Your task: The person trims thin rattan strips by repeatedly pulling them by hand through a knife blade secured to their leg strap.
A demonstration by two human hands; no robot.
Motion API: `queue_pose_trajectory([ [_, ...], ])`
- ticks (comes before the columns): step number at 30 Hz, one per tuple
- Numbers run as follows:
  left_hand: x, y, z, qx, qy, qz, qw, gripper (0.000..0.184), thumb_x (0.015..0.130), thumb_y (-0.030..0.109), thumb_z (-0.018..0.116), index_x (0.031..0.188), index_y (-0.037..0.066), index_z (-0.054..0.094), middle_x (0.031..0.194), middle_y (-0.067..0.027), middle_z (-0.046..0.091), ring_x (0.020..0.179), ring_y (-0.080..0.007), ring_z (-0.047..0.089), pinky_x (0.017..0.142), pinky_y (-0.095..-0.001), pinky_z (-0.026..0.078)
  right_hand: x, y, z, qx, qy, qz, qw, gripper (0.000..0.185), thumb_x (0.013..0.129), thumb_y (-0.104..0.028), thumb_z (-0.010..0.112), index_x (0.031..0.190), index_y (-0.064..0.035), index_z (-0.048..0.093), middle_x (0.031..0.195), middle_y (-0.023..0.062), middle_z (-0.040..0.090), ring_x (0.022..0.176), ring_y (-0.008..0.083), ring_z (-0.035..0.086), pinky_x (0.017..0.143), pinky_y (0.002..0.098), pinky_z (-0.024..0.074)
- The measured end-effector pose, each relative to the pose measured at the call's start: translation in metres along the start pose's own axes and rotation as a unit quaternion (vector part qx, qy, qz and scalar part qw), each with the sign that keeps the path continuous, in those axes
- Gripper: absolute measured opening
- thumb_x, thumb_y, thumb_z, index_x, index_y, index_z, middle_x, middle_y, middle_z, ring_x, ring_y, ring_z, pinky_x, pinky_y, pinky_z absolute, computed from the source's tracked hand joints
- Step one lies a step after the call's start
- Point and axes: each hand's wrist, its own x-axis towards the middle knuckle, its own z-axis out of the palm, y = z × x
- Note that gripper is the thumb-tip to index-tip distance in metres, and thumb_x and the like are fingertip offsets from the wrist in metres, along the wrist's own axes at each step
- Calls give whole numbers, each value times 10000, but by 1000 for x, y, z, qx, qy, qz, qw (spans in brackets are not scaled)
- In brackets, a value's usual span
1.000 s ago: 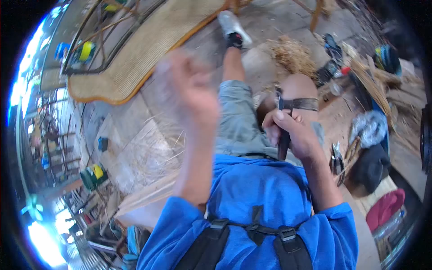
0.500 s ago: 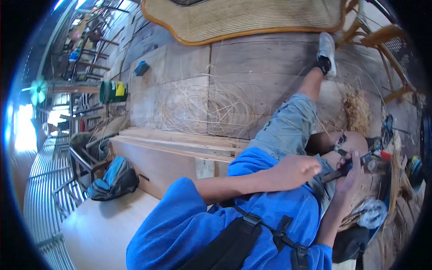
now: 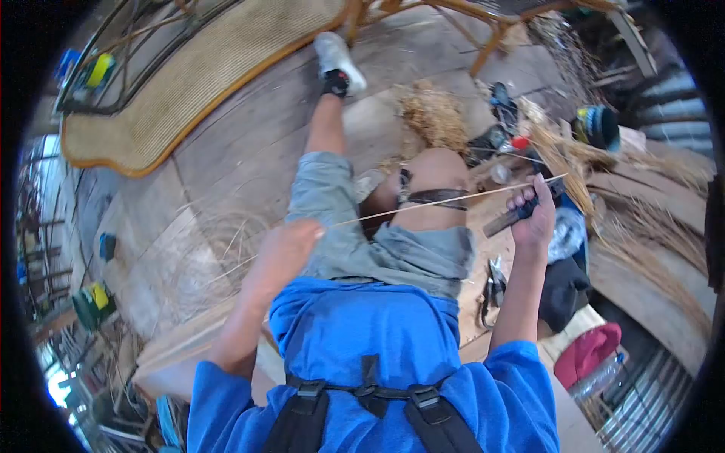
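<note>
My left hand, blurred by motion, is closed around a thin pale cane strip over my thigh. Part of the strip trails past this hand toward the lower left. From there the strip runs taut up across my bent knee to my right hand. My right hand is wrapped around a knife with a brown end pointing lower left and a dark upper part. The strip passes under my right thumb, against the dark part; the exact contact is hidden by my fingers.
A woven cane panel with a wooden frame lies ahead. Coiled strips are on the floor at left, shavings beyond my knee. Pliers, a dark cap, a red cap and cane bundles are at right.
My view has turned toward the right. My left hand has gone from near my right hand out to the left, and the strip now stretches between them. The knife stays in my right hand.
</note>
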Motion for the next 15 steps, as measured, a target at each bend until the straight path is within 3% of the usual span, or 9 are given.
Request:
queue_pose_trajectory([
  [3, -6, 5, -3, -101, -88, -202, 970, 225, 881, 218, 519, 899, 18, 618, 708, -129, 585, 635, -220, 579, 580, -355, 450, 13, -17, -20, -25, -1, -30, 999, 187, 868, -248, 590, 849, -62, 580, 611, -16, 457, 550, 139, 464, 516, 284, 388],
  [6, 3, 18, 34, -334, -42, -262, 905, 270, 903, 277, 522, 948, 43, 647, 702, 17, 527, 595, -49, 450, 521, -218, 369, 16, -20, -30, -102, 34, -12, 994, 283, 907, -320, 526, 897, -47, 598, 637, -8, 492, 559, 127, 481, 503, 259, 385],
  [10, 41, 55, 56, -346, -97, -169, 918, 274, 908, 264, 518, 1012, 40, 638, 718, 9, 550, 546, -39, 434, 495, -180, 358, -18, 5, -24, -260, 1, 35, 965, 338, 912, -324, 462, 928, -24, 616, 676, 22, 545, 573, 123, 522, 508, 253, 410],
  [12, 50, 77, 48, -364, -130, -161, 908, 270, 908, 244, 515, 1050, 41, 622, 722, 5, 557, 545, -37, 437, 489, -181, 360, -61, 19, -8, -355, -125, 73, 923, 272, 837, -254, 574, 898, 7, 617, 717, 50, 578, 613, 125, 573, 559, 249, 448],
  [13, 51, 86, 41, -372, -148, -156, 903, 270, 908, 233, 513, 1068, 42, 614, 724, 3, 561, 545, -37, 439, 486, -182, 361, -77, 17, 11, -352, -199, 91, 910, 246, 806, -208, 621, 903, 18, 611, 729, 47, 581, 608, 128, 578, 553, 248, 455],
  [15, 48, 90, 33, -353, -160, -144, 910, 240, 900, 195, 511, 1048, 27, 597, 729, -17, 588, 565, -58, 481, 519, -212, 396, -98, 35, 27, -278, -253, 203, 904, 282, 805, -158, 631, 1006, 29, 566, 704, 37, 552, 557, 114, 543, 478, 222, 427],
])
